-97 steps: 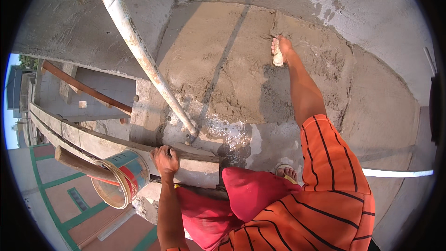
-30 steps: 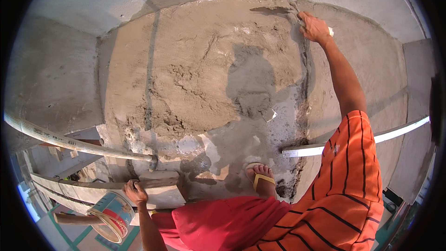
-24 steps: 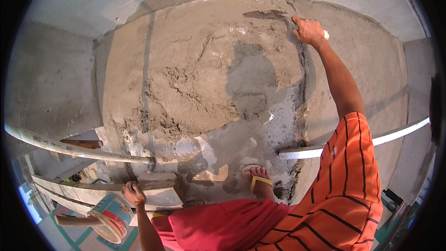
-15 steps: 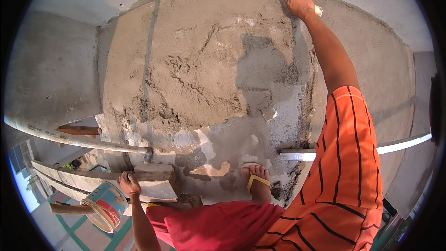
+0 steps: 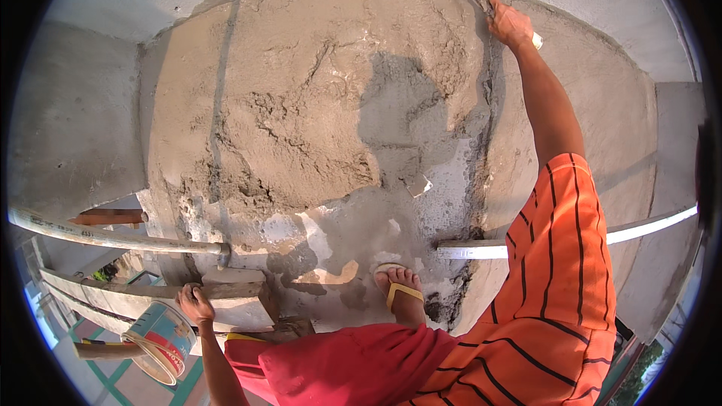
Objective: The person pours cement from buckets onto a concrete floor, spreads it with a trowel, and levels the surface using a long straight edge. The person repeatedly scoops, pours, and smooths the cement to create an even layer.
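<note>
Wet grey plaster (image 5: 316, 120) covered the wall, and the right hand (image 5: 510, 24), closed on a small trowel (image 5: 535, 39) at its top edge, did best pressing flat and slow, while the left hand (image 5: 194, 302) gripped the ledge (image 5: 150, 297).

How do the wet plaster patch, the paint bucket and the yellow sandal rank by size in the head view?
1. Wet plaster patch, by far the largest.
2. Paint bucket.
3. Yellow sandal.
The bucket and sandal look close in size, and the fisheye bends the rim, so their order is unsure.
</note>
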Demonstrator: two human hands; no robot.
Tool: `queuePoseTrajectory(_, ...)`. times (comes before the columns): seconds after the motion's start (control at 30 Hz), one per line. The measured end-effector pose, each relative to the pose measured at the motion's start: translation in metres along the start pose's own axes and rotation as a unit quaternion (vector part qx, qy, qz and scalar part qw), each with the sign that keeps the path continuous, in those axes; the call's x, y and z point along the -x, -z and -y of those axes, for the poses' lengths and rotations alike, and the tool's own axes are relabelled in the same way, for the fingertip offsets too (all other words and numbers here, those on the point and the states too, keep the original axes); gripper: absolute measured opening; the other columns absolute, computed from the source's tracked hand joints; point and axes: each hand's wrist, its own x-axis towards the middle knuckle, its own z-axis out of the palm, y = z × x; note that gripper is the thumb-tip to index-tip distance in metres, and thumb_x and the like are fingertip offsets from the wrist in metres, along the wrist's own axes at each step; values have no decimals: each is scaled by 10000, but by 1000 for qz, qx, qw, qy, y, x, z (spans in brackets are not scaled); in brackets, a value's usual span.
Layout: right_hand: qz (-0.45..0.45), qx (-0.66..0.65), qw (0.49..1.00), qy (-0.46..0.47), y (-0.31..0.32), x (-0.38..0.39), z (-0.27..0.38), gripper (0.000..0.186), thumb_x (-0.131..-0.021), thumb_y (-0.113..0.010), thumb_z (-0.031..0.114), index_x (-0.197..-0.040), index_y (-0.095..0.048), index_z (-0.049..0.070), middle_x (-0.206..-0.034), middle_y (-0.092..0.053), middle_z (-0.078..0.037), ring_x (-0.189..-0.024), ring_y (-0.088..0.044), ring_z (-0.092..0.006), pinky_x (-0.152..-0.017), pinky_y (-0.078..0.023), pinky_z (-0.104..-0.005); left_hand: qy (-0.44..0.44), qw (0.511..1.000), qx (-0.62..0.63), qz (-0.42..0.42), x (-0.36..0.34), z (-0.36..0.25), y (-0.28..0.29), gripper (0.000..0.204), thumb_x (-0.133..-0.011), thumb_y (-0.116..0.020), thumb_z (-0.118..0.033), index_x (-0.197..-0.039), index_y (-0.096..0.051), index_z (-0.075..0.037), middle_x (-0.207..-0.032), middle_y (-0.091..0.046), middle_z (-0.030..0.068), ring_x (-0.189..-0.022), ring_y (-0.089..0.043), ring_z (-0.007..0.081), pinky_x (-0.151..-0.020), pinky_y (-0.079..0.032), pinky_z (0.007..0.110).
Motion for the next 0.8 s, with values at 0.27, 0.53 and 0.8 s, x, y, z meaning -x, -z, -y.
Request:
queuePoseTrajectory(0.27,152,-36,980,124,-10,154,-3,371,-869,-588,252,-1159,-405,110,-916,-653,-193,-884,-645,-393,-765,-510,-477,1,1000,20,8,12,-1,5,237,-857,-465,-264,-802,-609,-84,-821,-621,108,-842,-539,338,-889,-371,436)
queuePoseTrajectory(0.53,86,-164,981,-57,55,240,13,292,-886,-549,295,-1081,-536,79,-994,-654,-182,-936,-625,-387,-786,-502,-484,21,1000,2,5,10,-3,4,235,-857,-480,-266,-804,-620,-85,-831,-620,117,-869,-541,346,-942,-359,444)
queuePoseTrajectory(0.8,121,-161,979,-33,26,260,40,412,-958,-462,381,-1080,-559,0,-819,-636,-275,-762,-621,-441,-733,-517,-467,16,1000,13,-15,10,-2,5,228,-852,-499,-257,-790,-629,-81,-836,-614,144,-871,-537,348,-928,-362,449)
